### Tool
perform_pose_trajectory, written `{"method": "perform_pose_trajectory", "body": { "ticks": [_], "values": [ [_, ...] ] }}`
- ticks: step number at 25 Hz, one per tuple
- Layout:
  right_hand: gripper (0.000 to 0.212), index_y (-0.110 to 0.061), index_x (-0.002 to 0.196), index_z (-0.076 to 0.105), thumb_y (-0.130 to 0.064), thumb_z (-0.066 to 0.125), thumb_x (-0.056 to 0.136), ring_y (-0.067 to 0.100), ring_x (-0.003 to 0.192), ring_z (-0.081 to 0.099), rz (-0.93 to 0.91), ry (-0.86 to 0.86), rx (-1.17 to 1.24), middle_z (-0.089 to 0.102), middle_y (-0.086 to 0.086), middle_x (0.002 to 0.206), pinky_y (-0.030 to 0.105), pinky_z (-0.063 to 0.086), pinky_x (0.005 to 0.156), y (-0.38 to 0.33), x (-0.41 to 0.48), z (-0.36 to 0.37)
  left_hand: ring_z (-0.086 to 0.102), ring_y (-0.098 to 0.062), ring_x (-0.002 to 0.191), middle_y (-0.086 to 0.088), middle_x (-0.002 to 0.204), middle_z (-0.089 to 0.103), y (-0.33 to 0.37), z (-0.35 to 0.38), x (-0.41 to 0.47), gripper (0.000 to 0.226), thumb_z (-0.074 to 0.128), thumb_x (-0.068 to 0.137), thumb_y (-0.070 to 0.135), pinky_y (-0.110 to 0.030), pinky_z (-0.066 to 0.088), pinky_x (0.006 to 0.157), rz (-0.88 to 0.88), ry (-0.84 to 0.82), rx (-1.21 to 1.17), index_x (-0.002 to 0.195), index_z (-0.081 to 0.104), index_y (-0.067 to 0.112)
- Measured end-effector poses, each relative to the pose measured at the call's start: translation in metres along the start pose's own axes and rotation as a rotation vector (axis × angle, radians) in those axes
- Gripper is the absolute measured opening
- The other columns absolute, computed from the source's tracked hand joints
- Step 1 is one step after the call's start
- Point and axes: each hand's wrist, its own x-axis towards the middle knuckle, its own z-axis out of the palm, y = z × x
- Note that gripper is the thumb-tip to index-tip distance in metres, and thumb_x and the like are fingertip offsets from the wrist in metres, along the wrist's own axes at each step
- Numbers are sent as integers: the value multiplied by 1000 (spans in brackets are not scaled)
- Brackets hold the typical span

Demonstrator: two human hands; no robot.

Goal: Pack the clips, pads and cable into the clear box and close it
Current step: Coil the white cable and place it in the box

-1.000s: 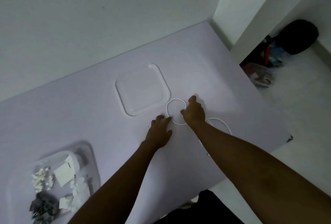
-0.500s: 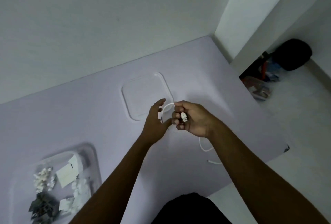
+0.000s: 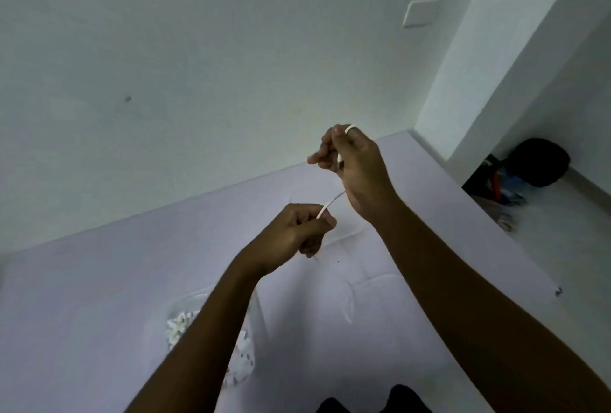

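Observation:
Both hands are raised above the pale table (image 3: 99, 297) with the thin white cable (image 3: 330, 202) stretched between them. My right hand (image 3: 360, 174) is higher and grips one end, with white cable showing at its fingertips. My left hand (image 3: 297, 234) is lower and pinches the cable about a hand's width away. The clear box (image 3: 246, 359) with white clips (image 3: 178, 330) inside sits under my left forearm, mostly hidden. The clear lid (image 3: 373, 283) lies flat on the table to the right of my left hand, faint and partly hidden by my right arm.
A white wall rises behind the table, with a switch plate (image 3: 420, 12) on it. The table's right edge drops to a floor holding a black bag (image 3: 539, 161) and some clutter (image 3: 499, 191).
Both hands rose from the table with the cable; the right went higher, the left closed on the cable. The view tilted up, so the box and lid sit lower in frame.

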Motion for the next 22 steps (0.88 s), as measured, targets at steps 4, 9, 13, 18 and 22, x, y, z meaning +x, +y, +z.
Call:
{"method": "perform_pose_trajectory", "body": {
  "ticks": [4,9,13,18,22],
  "values": [
    [41,0,83,50,-34,43,105,22,52,54,-46,-150,-488,52,8,63,34,47,55,1,-34,31,19,-15,48,2,54,23,39,-46,-58,37,51,93,19,-28,20,48,95,76,-141,59,37,16],
    [56,-14,69,41,-57,28,102,13,40,22,424,-623,71,30,2,52,25,20,41,-50,-70,81,14,-17,53,-6,66,17,61,-87,-89,35,45,101,31,-30,12,49,191,425,-219,69,39,17],
    [39,-16,78,44,-41,31,104,9,41,25,332,-659,813,33,-4,55,22,28,43,-90,-80,122,24,-14,48,-1,56,30,48,-85,-109,45,41,101,43,-25,23,47,134,412,122,68,40,14],
    [32,-14,83,47,-29,32,108,17,60,50,-100,-138,281,50,1,70,29,40,59,-46,-66,155,26,-11,48,5,54,30,64,-86,-162,47,41,101,44,-23,26,49,72,254,416,61,39,20],
    [36,-13,81,46,-36,35,107,17,58,41,17,-432,-271,43,1,65,32,38,56,-27,-88,175,26,-13,46,1,49,30,84,-123,-188,41,54,97,35,-24,24,46,99,358,496,59,52,20]
  ]
}}
